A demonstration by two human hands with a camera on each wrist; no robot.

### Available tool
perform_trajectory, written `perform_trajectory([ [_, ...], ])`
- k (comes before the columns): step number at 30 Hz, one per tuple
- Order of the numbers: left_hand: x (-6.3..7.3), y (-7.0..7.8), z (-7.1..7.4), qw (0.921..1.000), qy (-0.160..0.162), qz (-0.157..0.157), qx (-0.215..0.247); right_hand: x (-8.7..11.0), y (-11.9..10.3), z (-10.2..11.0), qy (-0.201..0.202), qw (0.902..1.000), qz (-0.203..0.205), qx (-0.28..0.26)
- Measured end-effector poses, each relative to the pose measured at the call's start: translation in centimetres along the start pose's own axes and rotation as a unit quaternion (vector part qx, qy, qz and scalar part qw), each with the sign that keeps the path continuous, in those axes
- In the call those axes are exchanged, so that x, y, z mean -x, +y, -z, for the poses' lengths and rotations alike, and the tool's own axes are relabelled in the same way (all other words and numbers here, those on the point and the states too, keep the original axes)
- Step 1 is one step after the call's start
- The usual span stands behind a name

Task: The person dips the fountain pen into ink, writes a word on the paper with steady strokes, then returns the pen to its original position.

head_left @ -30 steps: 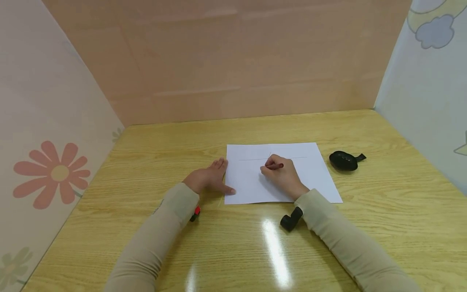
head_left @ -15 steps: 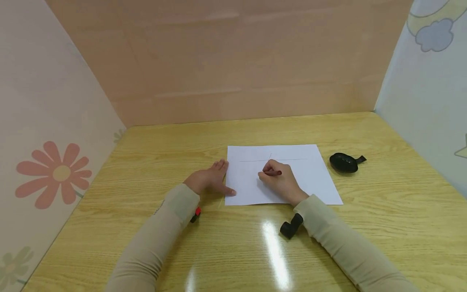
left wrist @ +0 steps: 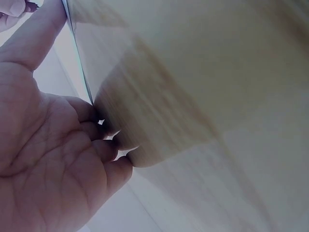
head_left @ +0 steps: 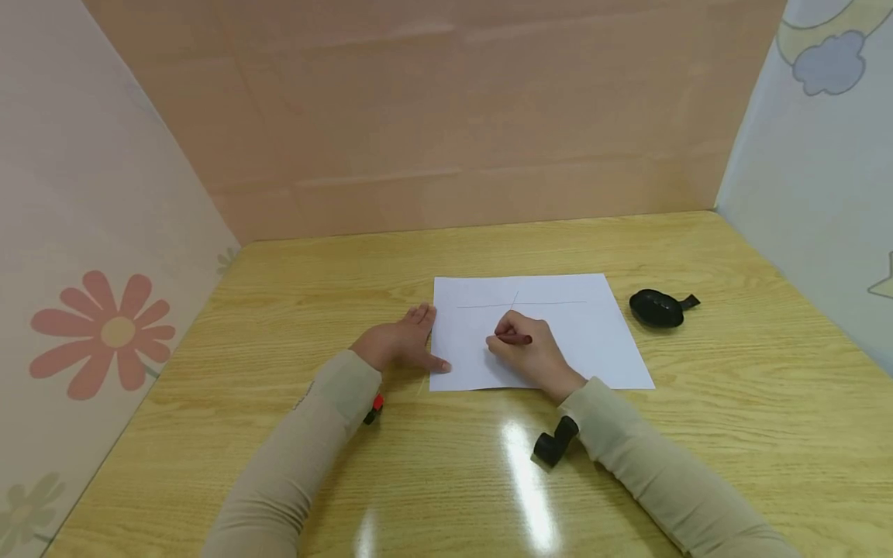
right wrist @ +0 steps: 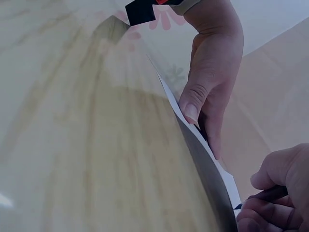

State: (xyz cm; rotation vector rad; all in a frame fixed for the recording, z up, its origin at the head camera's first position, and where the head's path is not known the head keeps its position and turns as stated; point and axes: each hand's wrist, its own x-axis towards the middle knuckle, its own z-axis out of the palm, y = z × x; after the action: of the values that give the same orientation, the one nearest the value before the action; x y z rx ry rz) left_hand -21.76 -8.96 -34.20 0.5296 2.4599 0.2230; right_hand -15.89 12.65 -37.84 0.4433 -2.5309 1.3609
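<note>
A white sheet of paper lies on the wooden table, bearing a long thin horizontal line and a slanted line that crosses it. My right hand pinches a dark reddish pen over the sheet, below the crossing. In the right wrist view the pen's point is close to the paper. My left hand rests at the sheet's left edge, thumb on the paper and the other fingers extended along that edge. The left wrist view shows its palm and the fingertips touching the table.
A black oval object with a short strap lies right of the sheet. A black device sits at my right wrist, and a small red and black one at my left. Walls enclose the table's back and sides.
My right hand with the pen has moved down and slightly left over the sheet. More of the slanted line now shows above it. The left hand stays in place.
</note>
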Motion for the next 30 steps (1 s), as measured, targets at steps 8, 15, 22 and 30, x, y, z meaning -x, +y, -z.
perform_trajectory([
  [8, -0.1, -0.1, 0.1, 1.0, 0.0, -0.001, -0.003, 0.2, -0.1, -0.3, -0.005, 0.9999, 0.016, -0.003],
  [15, -0.2, -0.2, 0.0, 1.0, 0.001, -0.004, -0.005, 0.5, -0.3, -0.7, -0.013, 0.9995, 0.026, -0.015],
  [22, -0.3, -0.2, 0.0, 1.0, -0.002, -0.003, -0.005, 0.9, -0.8, -1.0, -0.034, 0.9986, 0.029, -0.028],
  [30, -0.4, -0.3, -0.1, 1.0, -0.001, -0.006, -0.005, 1.3, -0.9, -1.5, -0.049, 0.9968, 0.057, -0.028],
])
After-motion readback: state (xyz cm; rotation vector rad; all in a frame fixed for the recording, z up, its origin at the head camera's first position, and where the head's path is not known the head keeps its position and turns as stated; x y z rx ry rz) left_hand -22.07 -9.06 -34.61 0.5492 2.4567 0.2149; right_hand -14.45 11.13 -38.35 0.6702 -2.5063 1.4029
